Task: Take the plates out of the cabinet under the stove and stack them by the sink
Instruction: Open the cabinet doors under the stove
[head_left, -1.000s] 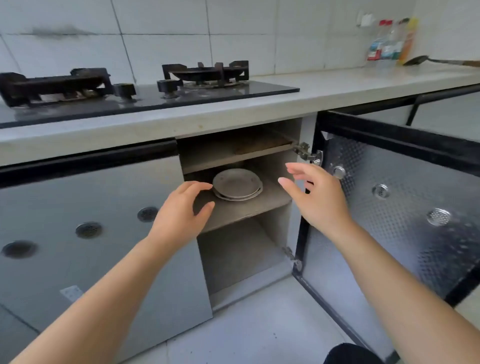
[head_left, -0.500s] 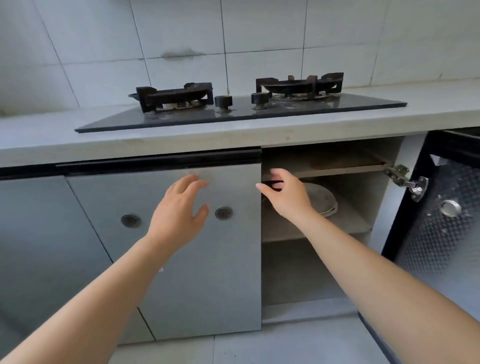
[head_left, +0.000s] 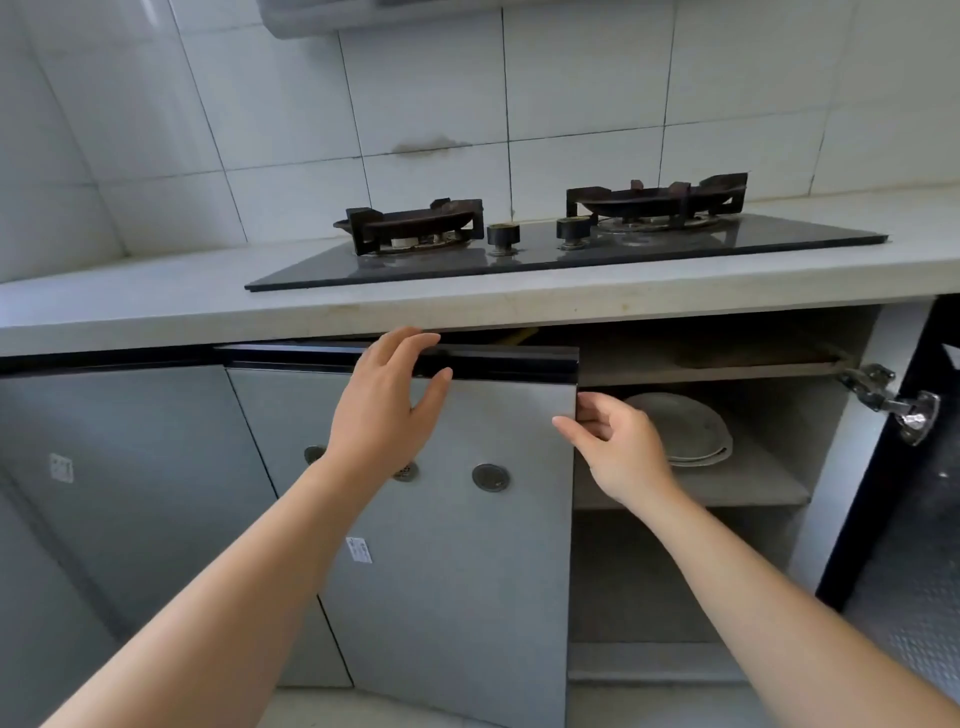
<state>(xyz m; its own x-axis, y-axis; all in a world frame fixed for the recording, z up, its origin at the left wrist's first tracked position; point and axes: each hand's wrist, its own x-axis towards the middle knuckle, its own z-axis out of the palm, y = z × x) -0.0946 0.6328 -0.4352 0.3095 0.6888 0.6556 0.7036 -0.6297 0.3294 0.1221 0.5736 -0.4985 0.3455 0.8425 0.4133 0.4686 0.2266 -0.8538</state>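
A small stack of pale round plates (head_left: 680, 426) lies on the middle shelf (head_left: 727, 488) of the cabinet under the stove (head_left: 545, 254). The grey left cabinet door (head_left: 467, 561) stands slightly ajar and hides the left part of the opening. My left hand (head_left: 384, 410) grips the black strip along that door's top, fingers over the edge and thumb in front. My right hand (head_left: 618, 447) pinches the door's right edge, just left of the plates and in front of them.
The right cabinet door (head_left: 924, 545) stands swung wide open at the far right, its metal hinge (head_left: 893, 400) sticking out. A pale counter (head_left: 156, 312) runs along the top. The bottom compartment below the shelf holds nothing visible. No sink is in view.
The view has swung left and up. My left hand rose from in front of the door to its top strip. My right hand took hold of the door's right edge, and the door now stands ajar.
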